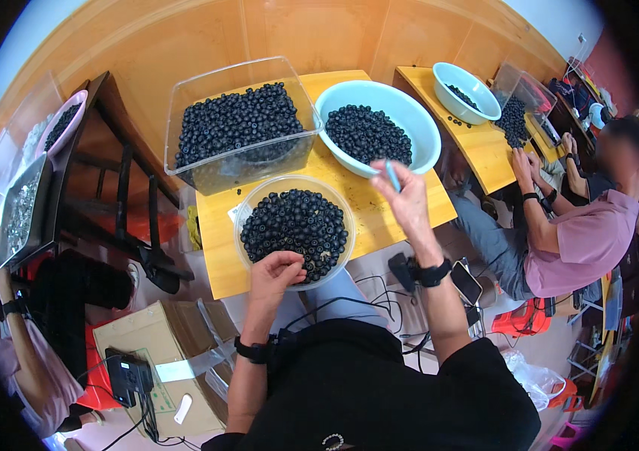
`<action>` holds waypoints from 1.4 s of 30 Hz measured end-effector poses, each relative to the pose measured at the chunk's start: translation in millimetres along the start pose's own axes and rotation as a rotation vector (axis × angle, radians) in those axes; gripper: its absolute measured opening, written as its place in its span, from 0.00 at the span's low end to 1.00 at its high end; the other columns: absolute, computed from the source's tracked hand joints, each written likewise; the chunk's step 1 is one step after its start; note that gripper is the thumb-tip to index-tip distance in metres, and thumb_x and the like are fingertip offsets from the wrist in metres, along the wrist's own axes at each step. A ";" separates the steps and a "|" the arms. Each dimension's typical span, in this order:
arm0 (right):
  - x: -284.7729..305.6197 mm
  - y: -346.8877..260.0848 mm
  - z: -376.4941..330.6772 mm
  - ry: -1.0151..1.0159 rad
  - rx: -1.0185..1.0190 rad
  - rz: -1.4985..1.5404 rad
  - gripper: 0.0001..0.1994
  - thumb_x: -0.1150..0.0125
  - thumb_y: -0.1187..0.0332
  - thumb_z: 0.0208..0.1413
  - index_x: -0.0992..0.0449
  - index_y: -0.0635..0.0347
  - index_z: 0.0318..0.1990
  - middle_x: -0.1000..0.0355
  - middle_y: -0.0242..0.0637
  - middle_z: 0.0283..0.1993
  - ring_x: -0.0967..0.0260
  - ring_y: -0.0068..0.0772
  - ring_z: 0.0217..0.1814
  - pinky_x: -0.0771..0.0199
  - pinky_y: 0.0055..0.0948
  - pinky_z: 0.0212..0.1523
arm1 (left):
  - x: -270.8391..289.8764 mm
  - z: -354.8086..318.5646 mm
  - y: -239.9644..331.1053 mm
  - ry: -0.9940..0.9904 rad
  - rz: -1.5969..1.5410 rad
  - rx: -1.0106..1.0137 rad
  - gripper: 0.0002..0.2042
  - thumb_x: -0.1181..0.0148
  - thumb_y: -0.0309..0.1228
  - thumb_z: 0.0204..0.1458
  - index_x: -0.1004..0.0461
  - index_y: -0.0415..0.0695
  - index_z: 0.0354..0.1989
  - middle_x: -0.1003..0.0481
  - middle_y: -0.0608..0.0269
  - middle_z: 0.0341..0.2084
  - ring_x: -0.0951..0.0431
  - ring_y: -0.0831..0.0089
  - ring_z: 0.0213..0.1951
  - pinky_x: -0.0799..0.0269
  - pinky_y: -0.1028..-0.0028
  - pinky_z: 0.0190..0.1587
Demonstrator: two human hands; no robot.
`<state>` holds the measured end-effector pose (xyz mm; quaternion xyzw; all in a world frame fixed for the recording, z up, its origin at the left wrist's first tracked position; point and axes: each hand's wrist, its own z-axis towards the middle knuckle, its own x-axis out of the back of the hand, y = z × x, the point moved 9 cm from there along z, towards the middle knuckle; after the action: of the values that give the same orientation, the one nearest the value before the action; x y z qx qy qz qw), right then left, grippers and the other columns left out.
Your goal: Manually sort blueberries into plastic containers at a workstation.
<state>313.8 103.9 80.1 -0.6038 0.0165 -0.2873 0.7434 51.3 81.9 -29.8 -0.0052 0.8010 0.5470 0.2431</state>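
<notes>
A round clear tub [352, 229] near the table's front edge holds a heap of small dark blue-black balls [293, 218] that look like blueberries. My left hand [270, 278] is at the tub's near rim, fingers pinched together; what they hold, if anything, is hidden. My right hand [409, 201] is raised to the right of the tub, closed around a thin light-blue stick-like tool [392, 174]. Just beyond that hand stands a pale blue basin [426, 143] of the same dark balls. A large clear rectangular bin [210, 179], also filled with them, stands behind the tub on the left.
Everything stands on a yellow wooden table [221, 255] against a wood-panelled wall. A cardboard box [139, 338] lies at lower left; cables [387, 293] hang near my lap. At right, a person in a pink shirt [582, 240] sits by another table [477, 150] with a basin.
</notes>
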 end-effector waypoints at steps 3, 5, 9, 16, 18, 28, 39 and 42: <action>-17.6 34.2 -36.7 -0.053 -0.120 -0.055 0.12 0.40 0.73 0.47 0.24 0.64 0.41 0.25 0.36 0.34 0.30 0.23 0.35 0.31 0.25 0.38 | -17.3 8.8 0.4 -0.038 0.247 -0.086 0.06 0.41 0.21 0.46 0.26 0.36 0.34 0.25 0.61 0.26 0.23 0.74 0.28 0.26 0.78 0.33; -24.6 60.2 -59.6 -0.009 -0.146 -0.064 0.12 0.40 0.72 0.47 0.25 0.64 0.41 0.25 0.38 0.34 0.29 0.25 0.36 0.31 0.25 0.39 | -43.5 9.0 20.8 -0.051 0.783 -0.378 0.08 0.40 0.20 0.42 0.25 0.36 0.33 0.26 0.57 0.24 0.24 0.73 0.25 0.28 0.77 0.30; -35.7 76.9 -88.5 0.067 -0.149 -0.025 0.14 0.41 0.71 0.48 0.27 0.64 0.43 0.26 0.42 0.36 0.30 0.28 0.38 0.31 0.27 0.40 | -66.0 22.4 5.9 -0.088 1.037 -0.450 0.09 0.38 0.23 0.37 0.25 0.37 0.29 0.29 0.55 0.21 0.26 0.66 0.24 0.30 0.71 0.29; -52.6 89.4 -99.1 0.027 -0.290 0.113 0.17 0.42 0.69 0.51 0.32 0.62 0.49 0.33 0.33 0.31 0.38 0.23 0.32 0.34 0.25 0.35 | -68.6 22.8 3.2 -0.031 1.057 -0.488 0.07 0.37 0.22 0.38 0.27 0.36 0.27 0.28 0.57 0.22 0.26 0.67 0.25 0.31 0.71 0.29; -53.3 88.7 -98.6 0.021 -0.299 0.148 0.17 0.42 0.69 0.51 0.32 0.63 0.49 0.32 0.35 0.33 0.37 0.23 0.34 0.34 0.25 0.37 | -56.0 26.6 1.3 -0.037 0.845 -0.327 0.06 0.38 0.22 0.40 0.27 0.37 0.27 0.27 0.60 0.24 0.26 0.71 0.25 0.30 0.74 0.29; -32.6 52.0 -98.9 -0.021 -0.321 0.117 0.14 0.48 0.66 0.56 0.28 0.67 0.44 0.27 0.36 0.34 0.35 0.21 0.35 0.34 0.22 0.39 | -29.0 11.3 -2.7 -0.124 -0.304 0.067 0.06 0.46 0.22 0.52 0.29 0.38 0.39 0.25 0.58 0.33 0.24 0.77 0.32 0.27 0.80 0.36; -50.5 -41.8 -108.2 -0.220 0.182 -0.109 0.09 0.42 0.69 0.51 0.25 0.64 0.36 0.27 0.45 0.27 0.28 0.37 0.27 0.32 0.29 0.26 | -43.6 5.5 -16.2 -0.292 -0.588 0.185 0.07 0.45 0.22 0.51 0.29 0.38 0.39 0.25 0.59 0.35 0.23 0.74 0.35 0.24 0.78 0.41; -58.7 -52.0 -111.1 -0.342 0.163 -0.230 0.09 0.41 0.68 0.50 0.25 0.63 0.36 0.27 0.43 0.27 0.29 0.37 0.23 0.32 0.30 0.24 | -44.5 4.3 -14.2 -0.304 -0.616 0.187 0.07 0.45 0.22 0.51 0.29 0.39 0.39 0.25 0.59 0.34 0.23 0.75 0.35 0.24 0.79 0.41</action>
<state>202.4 26.0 78.3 -0.5796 -0.2023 -0.2640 0.7440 96.0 68.6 -25.9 -0.1426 0.7632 0.3669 0.5124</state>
